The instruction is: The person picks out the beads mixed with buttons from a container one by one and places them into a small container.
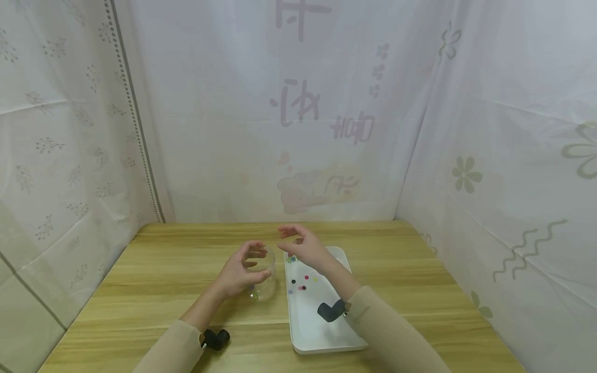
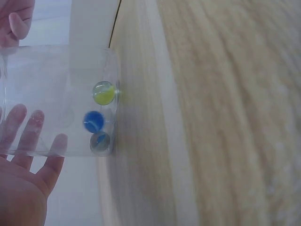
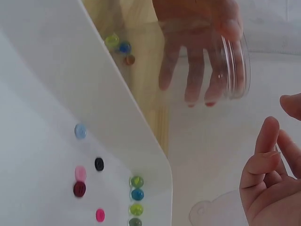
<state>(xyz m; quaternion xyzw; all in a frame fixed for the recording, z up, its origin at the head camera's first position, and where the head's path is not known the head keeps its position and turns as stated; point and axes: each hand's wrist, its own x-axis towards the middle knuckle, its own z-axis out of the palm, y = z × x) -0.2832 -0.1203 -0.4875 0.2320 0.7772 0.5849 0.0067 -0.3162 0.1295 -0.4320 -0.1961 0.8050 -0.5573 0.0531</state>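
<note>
From above, I see the left hand (image 1: 240, 272) wrapped round a clear jar (image 1: 267, 286) on the table (image 1: 154, 311); the right hand (image 1: 308, 249), thumb and fingers parted, hovers just beside it over the tray's (image 1: 322, 331) far end. The left wrist view shows three marbles (image 2: 103, 93) at the jar's bottom. From the right wrist, buttons (image 3: 99, 164) and more marbles (image 3: 137, 194) lie in the tray.

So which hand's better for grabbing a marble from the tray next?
Probably the right hand: it hovers near the marbles at the far end of the tray and looks empty. The left hand is curled around the clear jar.
</note>
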